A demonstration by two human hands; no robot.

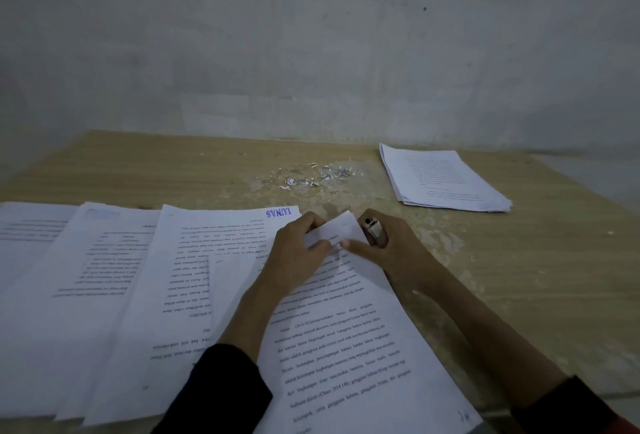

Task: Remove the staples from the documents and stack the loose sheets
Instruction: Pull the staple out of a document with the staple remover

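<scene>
left hand (298,250) pinches the document (346,347) by its folded far corner, right hand (398,253) pinches it too while gripping a small silver-topped tool (373,231)

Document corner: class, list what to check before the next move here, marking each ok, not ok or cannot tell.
1. Left hand pinches the folded corner: ok.
2. Right hand has the tool in its grip: ok.
3. Staple in sight at the corner: cannot tell.
4. Stack lies apart, far right: ok.
5. Scraps lie clear of the document: ok.
</scene>
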